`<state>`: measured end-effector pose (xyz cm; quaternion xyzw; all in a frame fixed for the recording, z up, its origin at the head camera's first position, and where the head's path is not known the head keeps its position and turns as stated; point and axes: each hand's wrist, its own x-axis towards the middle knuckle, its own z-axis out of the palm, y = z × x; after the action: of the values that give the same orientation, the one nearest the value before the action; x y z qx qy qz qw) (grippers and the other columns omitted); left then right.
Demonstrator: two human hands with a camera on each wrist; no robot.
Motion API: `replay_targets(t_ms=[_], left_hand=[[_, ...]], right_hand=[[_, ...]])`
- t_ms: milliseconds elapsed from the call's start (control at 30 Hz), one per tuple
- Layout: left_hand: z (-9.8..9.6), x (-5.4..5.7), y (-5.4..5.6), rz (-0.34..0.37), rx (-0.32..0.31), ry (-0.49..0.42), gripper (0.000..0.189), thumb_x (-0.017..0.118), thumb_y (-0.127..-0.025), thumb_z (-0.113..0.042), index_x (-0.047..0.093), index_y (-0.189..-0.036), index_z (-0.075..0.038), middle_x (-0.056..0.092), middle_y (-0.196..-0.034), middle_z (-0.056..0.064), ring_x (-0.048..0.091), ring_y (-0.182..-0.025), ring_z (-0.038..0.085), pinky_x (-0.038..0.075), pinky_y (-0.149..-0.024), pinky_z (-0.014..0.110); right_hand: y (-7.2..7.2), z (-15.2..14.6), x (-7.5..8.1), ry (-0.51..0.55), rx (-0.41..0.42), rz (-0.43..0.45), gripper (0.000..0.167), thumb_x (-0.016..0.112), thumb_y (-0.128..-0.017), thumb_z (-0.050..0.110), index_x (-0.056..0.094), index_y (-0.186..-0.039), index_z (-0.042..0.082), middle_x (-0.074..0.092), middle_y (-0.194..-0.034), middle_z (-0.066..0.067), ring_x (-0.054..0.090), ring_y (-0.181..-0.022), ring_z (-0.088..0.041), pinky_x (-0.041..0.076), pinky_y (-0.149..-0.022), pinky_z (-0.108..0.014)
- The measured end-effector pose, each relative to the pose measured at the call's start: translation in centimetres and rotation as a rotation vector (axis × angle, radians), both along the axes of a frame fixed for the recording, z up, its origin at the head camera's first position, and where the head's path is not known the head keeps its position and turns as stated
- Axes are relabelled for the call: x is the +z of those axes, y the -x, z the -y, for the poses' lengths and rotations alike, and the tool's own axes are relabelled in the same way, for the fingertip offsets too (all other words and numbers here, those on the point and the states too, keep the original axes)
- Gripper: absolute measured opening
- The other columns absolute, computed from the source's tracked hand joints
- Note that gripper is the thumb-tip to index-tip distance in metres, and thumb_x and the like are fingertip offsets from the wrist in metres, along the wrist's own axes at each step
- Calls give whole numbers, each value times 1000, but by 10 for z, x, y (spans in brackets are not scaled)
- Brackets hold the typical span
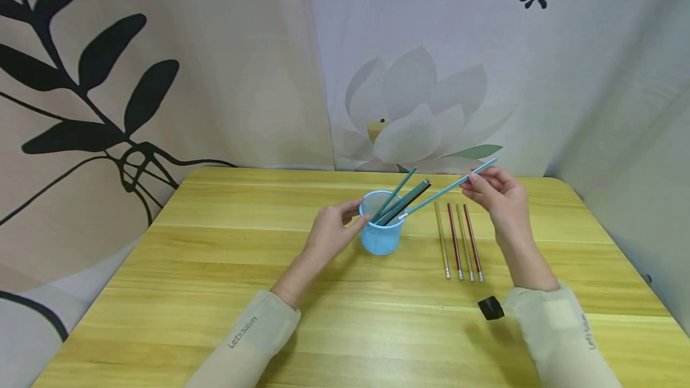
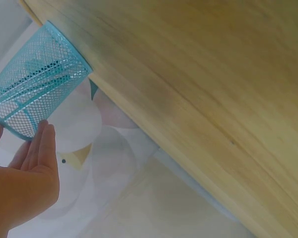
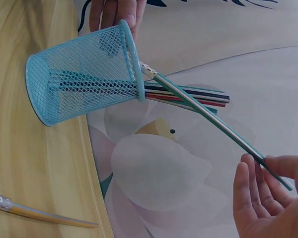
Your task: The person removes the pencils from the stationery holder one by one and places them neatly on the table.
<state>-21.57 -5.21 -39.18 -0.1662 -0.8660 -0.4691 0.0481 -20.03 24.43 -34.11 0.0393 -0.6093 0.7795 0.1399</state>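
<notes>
While the left hand (image 1: 336, 229) grips the rim of a blue mesh cup (image 1: 380, 239) at the frame's centre, we see the right hand (image 1: 496, 193) pinch a striped pencil (image 1: 442, 193), right of centre, eraser end at the cup's mouth. We judge it light, stiff and slick, best held near its eraserless end. Several leaning pencils (image 1: 404, 201) share the cup.

The left hand (image 3: 116, 14) grips a mesh cup (image 3: 84, 74) of pencils (image 3: 216, 97); the right hand (image 3: 268, 203) pinches a striped pencil (image 3: 208, 116), its eraser end (image 3: 148, 70) at the rim.
</notes>
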Motion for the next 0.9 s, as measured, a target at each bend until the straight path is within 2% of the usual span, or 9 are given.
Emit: replay_targets(t_ms=[267, 900], left_hand=[[0, 0, -1, 9, -10, -14, 44, 69, -95, -20, 61, -134, 0, 71, -120, 18, 70, -112, 33, 59, -97, 42], [1, 2, 0, 15, -6, 7, 45, 70, -95, -21, 61, -135, -2, 71, -121, 17, 70, -112, 30, 59, -97, 40]], right_hand=[[-2, -8, 4, 76, 2, -20, 10, 68, -92, 2, 59, -97, 4, 74, -82, 1, 73, -74, -9, 64, -72, -22], [1, -24, 1, 31, -23, 31, 11, 69, -92, 5, 63, -101, 5, 73, -85, 2, 72, -75, -8, 64, -72, -22]])
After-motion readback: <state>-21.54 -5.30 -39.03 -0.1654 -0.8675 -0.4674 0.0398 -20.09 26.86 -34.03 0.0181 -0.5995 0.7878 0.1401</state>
